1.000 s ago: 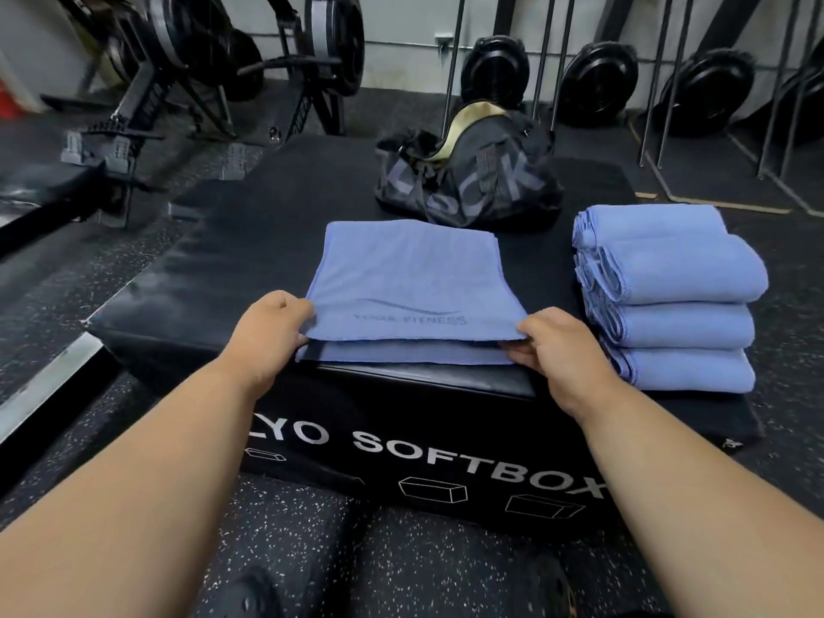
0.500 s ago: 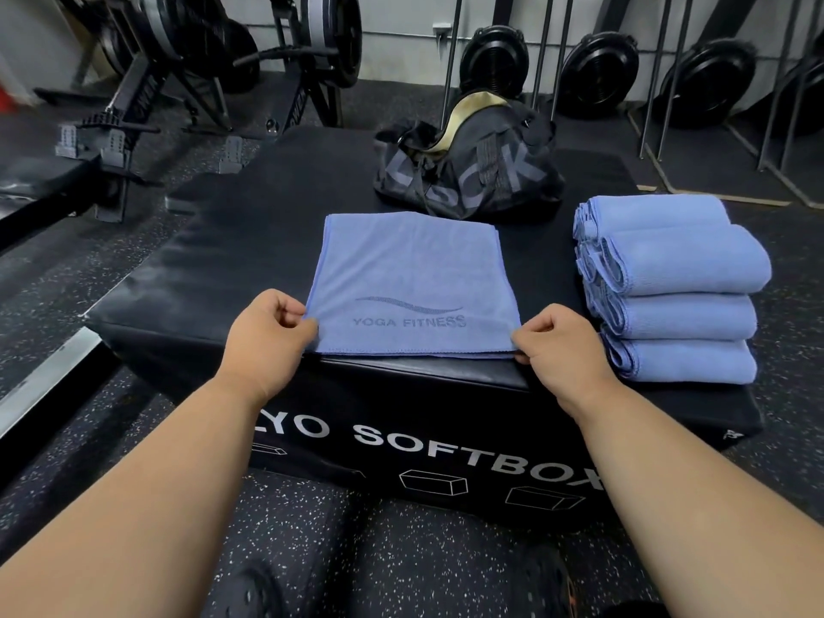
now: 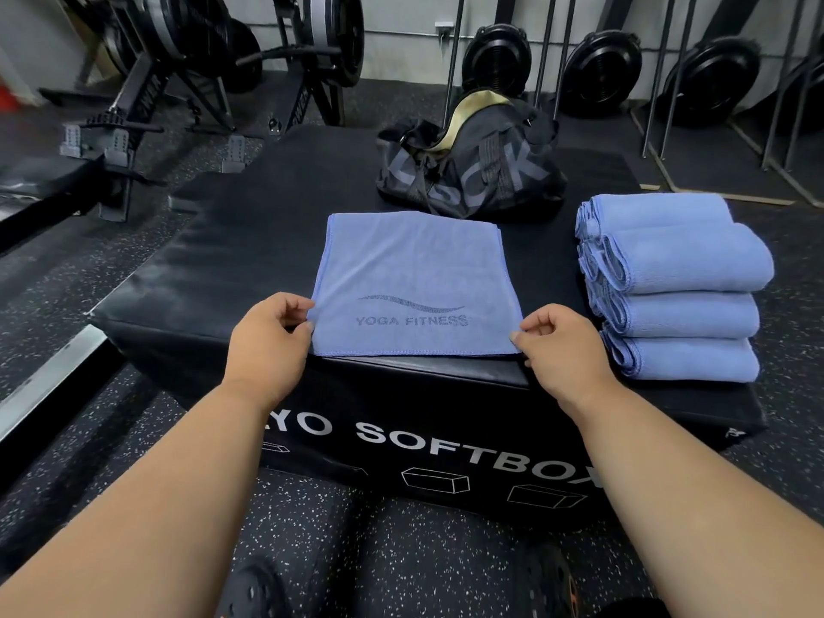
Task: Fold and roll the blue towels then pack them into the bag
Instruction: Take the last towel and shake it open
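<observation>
A blue towel (image 3: pixel 414 283), folded flat with its "YOGA FITNESS" print facing up and reading toward the person, lies on the black soft box (image 3: pixel 214 260), just in front of the dark bag (image 3: pixel 468 171) and to the left of the stack of folded towels (image 3: pixel 669 283). The left hand (image 3: pixel 267 345) pinches the towel's near-left corner, thumb and forefinger pressed together on the cloth; the right hand (image 3: pixel 566 350) takes the near-right corner with its grip curled the same way, though whether the thumb is under the hem cannot be told. The step in hand looks like the start of a roll, or one more fold, away from the body. To do it well, both corners should lift together and travel level, so the near hem stays parallel to the far edge; a tight first turn, tucked firmly before being pushed forward, would keep the roll from going slack or coning at one end. The towel is close to square here, a little longer from the near hem toward the bag than across, so its long axis points at the bag. Rolling along that axis would leave a short, thick bundle lying crosswise in front of the bag, whose mouth appears to gape upward, ready for packing.
</observation>
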A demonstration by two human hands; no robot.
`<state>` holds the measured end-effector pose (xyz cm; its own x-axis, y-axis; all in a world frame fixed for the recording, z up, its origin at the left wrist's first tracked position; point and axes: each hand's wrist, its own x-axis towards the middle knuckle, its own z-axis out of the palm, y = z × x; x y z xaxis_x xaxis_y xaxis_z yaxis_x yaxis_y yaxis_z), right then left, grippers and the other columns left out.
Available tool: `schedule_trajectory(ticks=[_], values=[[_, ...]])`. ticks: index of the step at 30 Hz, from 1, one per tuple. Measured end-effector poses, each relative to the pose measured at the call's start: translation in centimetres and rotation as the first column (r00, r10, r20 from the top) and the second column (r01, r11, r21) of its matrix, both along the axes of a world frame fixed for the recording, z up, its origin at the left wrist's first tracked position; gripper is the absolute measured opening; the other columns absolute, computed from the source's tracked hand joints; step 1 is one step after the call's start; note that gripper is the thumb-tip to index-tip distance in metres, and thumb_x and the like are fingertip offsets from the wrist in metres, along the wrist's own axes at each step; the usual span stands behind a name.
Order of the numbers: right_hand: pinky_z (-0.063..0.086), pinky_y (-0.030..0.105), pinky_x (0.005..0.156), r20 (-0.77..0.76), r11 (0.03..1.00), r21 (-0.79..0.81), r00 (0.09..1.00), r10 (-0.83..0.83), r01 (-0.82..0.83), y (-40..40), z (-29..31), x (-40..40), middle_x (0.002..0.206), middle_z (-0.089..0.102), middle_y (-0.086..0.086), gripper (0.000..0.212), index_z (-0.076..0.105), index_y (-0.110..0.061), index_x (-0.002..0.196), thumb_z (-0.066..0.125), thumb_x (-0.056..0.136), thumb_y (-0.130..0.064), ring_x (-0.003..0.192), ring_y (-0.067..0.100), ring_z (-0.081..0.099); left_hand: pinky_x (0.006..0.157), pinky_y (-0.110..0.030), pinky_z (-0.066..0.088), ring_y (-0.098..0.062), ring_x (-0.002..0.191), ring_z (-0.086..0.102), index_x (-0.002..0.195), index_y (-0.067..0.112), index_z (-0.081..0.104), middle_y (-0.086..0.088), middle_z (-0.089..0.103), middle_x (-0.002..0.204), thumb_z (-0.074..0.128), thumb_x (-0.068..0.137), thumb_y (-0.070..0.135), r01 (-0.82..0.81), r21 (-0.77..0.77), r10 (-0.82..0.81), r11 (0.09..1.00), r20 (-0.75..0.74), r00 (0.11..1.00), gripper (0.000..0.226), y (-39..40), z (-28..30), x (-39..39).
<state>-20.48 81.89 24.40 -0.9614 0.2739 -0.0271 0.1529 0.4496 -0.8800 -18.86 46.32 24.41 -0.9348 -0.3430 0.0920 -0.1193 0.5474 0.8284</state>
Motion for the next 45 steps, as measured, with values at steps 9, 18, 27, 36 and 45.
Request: schedule_trajectory(ticks=[9, 18, 27, 36, 45], values=[[0.057, 0.029, 0.066, 0.012, 0.989, -0.143, 1.0, -0.026, 0.027, -0.2, 0.3, -0.3, 0.078, 0.069, 0.0, 0.011, 0.068, -0.013, 0.092, 0.078, 0.09, -0.009, 0.062, 0.012, 0.065, 0.086, -0.019, 0.048, -0.001, 0.094, 0.067, 0.108, 0.034, 0.07, 0.013, 0.071, 0.101, 0.08, 0.09, 0.029, 0.005, -0.023, -0.005, 1.0, -0.016, 1.0, 0.021, 0.6, 0.3, 0.2], [0.061, 0.045, 0.077, 0.0, 0.995, -0.095, 1.0, -0.017, 0.017, -0.2, 0.0, -0.3, 0.068, 0.068, -0.006, 0.011, 0.069, -0.016, 0.09, 0.079, 0.088, -0.014, 0.055, 0.008, 0.064, 0.089, -0.026, 0.05, -0.004, 0.093, 0.066, 0.115, 0.036, 0.072, 0.016, 0.07, 0.102, 0.071, 0.095, 0.019, -0.006, -0.128, 0.004, 0.992, -0.015, 1.0, 0.027, 0.9, 0.3, -0.2], [0.062, 0.047, 0.08, -0.006, 0.998, -0.064, 1.0, -0.015, 0.015, -0.1, -0.5, -0.5, 0.071, 0.068, -0.009, 0.011, 0.068, -0.019, 0.089, 0.076, 0.09, -0.013, 0.06, 0.011, 0.065, 0.073, -0.007, 0.039, -0.001, 0.084, 0.064, 0.129, 0.035, 0.066, 0.013, 0.071, 0.095, 0.072, 0.096, 0.018, -0.093, 0.025, 0.094, 0.995, -0.034, 0.995, 0.037, 0.6, 0.0, -0.9], [0.058, 0.04, 0.074, -0.009, 0.998, 0.057, 1.0, -0.012, 0.013, -0.4, -0.5, 0.0, 0.073, 0.068, -0.006, 0.008, 0.067, -0.024, 0.085, 0.074, 0.084, -0.019, 0.073, 0.023, 0.069, 0.082, -0.022, 0.048, -0.008, 0.091, 0.065, 0.124, 0.027, 0.066, 0.011, 0.07, 0.104, 0.075, 0.095, 0.03, -0.108, -0.035, 0.109, 0.993, 0.006, 0.994, 0.03, 0.5, -0.2, -0.5], [0.049, 0.037, 0.066, 0.081, 0.922, 0.387, 0.996, -0.039, 0.005, -1.2, 0.8, 1.5, 0.094, 0.067, 0.001, 0.029, 0.066, -0.018, 0.1, 0.07, 0.084, -0.042, 0.082, 0.026, 0.065, 0.084, -0.036, 0.048, -0.032, 0.102, 0.063, 0.099, 0.026, 0.074, -0.004, 0.068, 0.104, 0.069, 0.087, 0.057, -0.14, -0.354, 0.18, 0.925, 0.081, 0.98, 0.033, 0.1, -1.2, 0.8]])
